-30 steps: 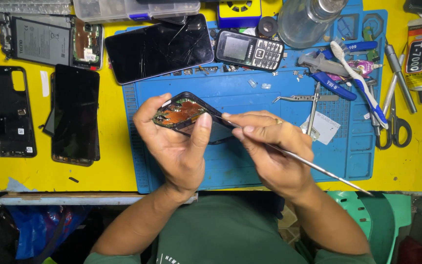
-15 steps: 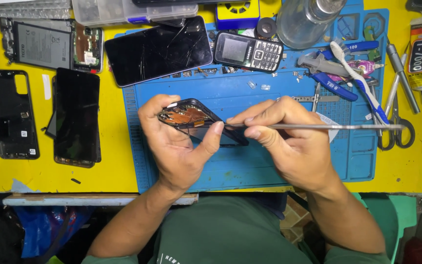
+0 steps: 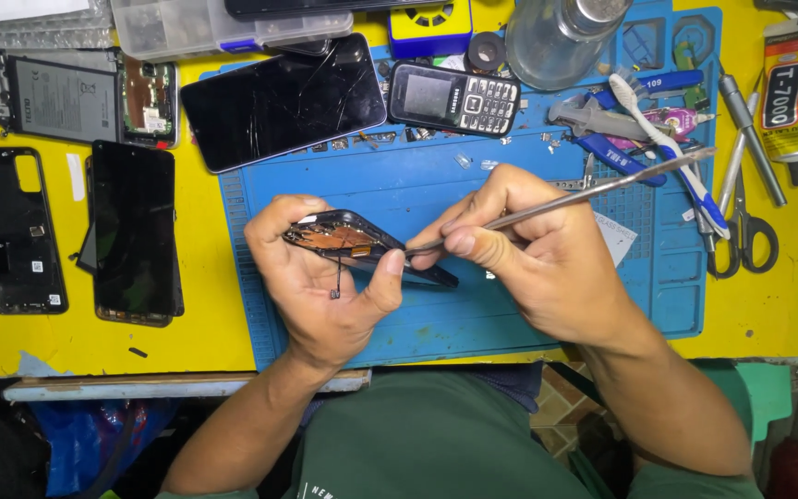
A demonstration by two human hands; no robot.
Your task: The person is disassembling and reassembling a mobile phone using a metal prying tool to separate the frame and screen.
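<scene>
Left hand (image 3: 325, 286) cradles an opened phone (image 3: 362, 248) tilted up, thumb clamping its edge to steady it; right hand (image 3: 538, 263) pinches tweezers (image 3: 565, 199) pen-fashion, tip at the phone's edge; blue mat (image 3: 436, 319) beneath, cracked screen (image 3: 284, 100) beyond.

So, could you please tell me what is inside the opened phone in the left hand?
The opened phone shows orange-brown flex parts and a thin cable dangling; the left hand and thumb cover its lower end.
</scene>
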